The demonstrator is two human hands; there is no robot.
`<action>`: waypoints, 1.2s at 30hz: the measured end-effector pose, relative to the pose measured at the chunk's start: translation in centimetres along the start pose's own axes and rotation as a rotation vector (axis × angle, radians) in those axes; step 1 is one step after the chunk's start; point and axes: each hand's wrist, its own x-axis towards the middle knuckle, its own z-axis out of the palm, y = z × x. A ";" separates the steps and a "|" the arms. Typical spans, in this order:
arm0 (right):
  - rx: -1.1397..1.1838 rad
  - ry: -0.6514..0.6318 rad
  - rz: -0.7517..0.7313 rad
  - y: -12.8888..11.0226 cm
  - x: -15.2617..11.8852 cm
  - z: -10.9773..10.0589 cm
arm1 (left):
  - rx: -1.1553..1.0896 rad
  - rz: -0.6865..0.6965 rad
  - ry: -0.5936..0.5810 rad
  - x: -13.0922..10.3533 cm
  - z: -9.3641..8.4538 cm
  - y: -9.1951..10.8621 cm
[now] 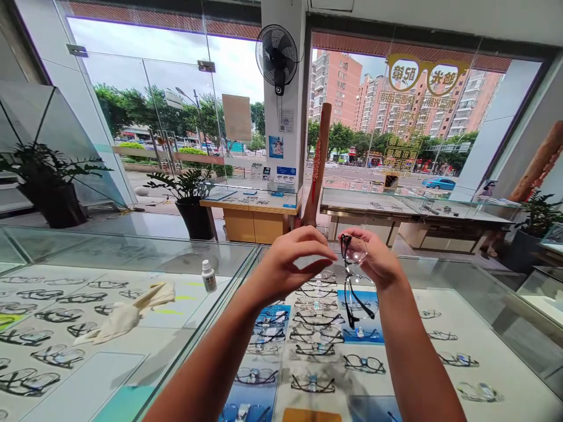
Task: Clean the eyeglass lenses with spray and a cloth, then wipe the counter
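Observation:
My right hand (379,258) grips a pair of eyeglasses (346,280) by one lens, raised above the glass display counter. The glasses have dark temples and clear lenses; they hang turned on end, with the temples pointing downward and toward me. Close to their left side is my left hand (301,258), thumb and forefinger curved together in a pinch. Whether anything small sits between those fingertips cannot be made out. A white bottle (209,276) stands on the counter glass to the left, and a crumpled cream cloth (132,313) lies beyond it.
Rows of eyeglasses (313,384) fill the display case (444,305) below my hands. More frames lie in the case at left. Farther back are a wooden cabinet (255,225), a potted plant (189,199), a wall fan (277,55) and large windows onto a street.

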 end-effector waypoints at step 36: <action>0.577 -0.034 0.392 18.6 -4.8 -22.0 | 0.876 -0.771 -0.609 -6.0 -0.5 -20.6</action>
